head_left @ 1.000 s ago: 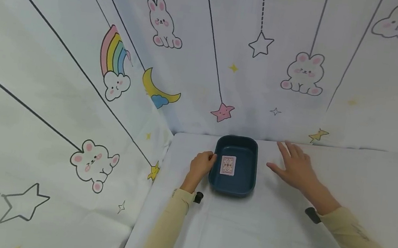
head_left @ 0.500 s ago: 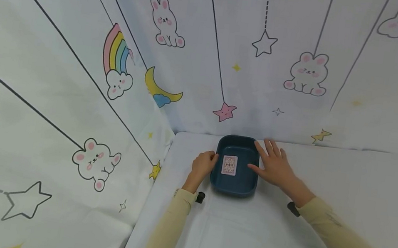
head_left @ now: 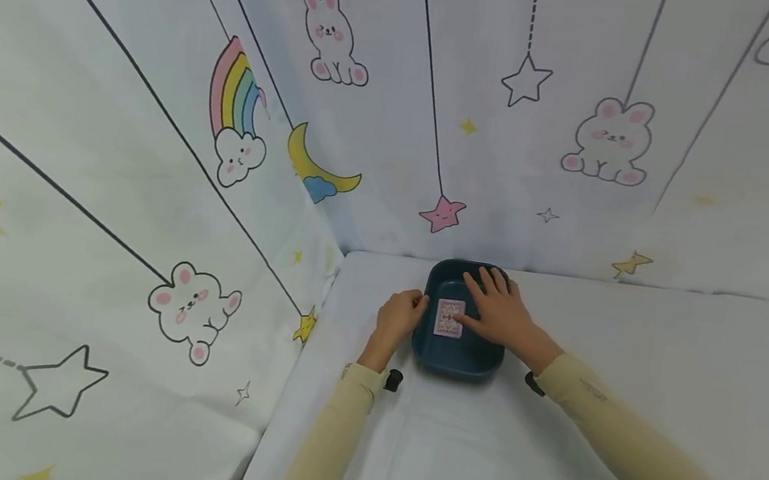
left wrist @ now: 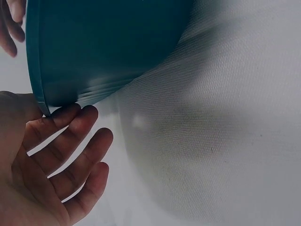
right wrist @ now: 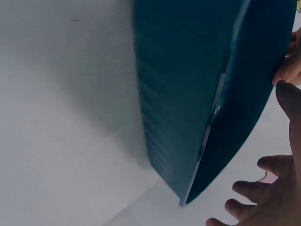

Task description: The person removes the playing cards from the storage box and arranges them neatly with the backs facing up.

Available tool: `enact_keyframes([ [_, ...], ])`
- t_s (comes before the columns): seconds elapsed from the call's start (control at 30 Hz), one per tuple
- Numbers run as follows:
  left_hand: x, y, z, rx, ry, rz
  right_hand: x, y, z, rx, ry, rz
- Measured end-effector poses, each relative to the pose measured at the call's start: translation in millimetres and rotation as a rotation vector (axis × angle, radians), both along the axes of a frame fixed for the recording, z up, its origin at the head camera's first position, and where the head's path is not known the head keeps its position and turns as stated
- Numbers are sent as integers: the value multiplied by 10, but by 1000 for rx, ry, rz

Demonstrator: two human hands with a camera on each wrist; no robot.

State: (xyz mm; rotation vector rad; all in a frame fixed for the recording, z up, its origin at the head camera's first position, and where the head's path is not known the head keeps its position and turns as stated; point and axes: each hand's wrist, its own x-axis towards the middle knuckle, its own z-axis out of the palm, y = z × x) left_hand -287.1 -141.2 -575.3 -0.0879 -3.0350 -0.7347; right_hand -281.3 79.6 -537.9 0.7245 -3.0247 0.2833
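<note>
A dark blue-green rectangular tray (head_left: 456, 360) stands on the white-covered table near the back wall. Inside it, left of centre, lie playing cards (head_left: 447, 318) with the red-patterned back up. My left hand (head_left: 397, 320) pinches the tray's left rim between thumb and forefinger; in the left wrist view that hand's other fingers (left wrist: 89, 160) spread below the rim. Above the tray's right half hovers my right hand (head_left: 502, 312), fingers spread, its thumb tip overlapping the cards' right edge in the head view. The right wrist view shows the tray's outer wall (right wrist: 183, 94), with the cards hidden.
A white cloth (head_left: 472, 462) covers the table. Behind and to the left hang white sheets (head_left: 399, 128) printed with rabbits, bears, stars and a rainbow; the back one meets the table just beyond the tray.
My right hand has moved left from beside the tray to over its inside, close to the cards. The left hand keeps its pinch on the rim. The head view has shifted slightly.
</note>
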Motion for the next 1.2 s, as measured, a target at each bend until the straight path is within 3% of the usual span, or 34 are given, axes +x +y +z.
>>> enact_keyframes([
  [0.33,13,-12,49,22,-7,-9,-220,-236,-17,104,-110,23],
  [0.77,22,-14,48,35,-2,-4,-378,-427,-110,174,-363,35],
  [1.2,19,-18,46,48,9,-6,-450,-446,-163,165,-375,16],
])
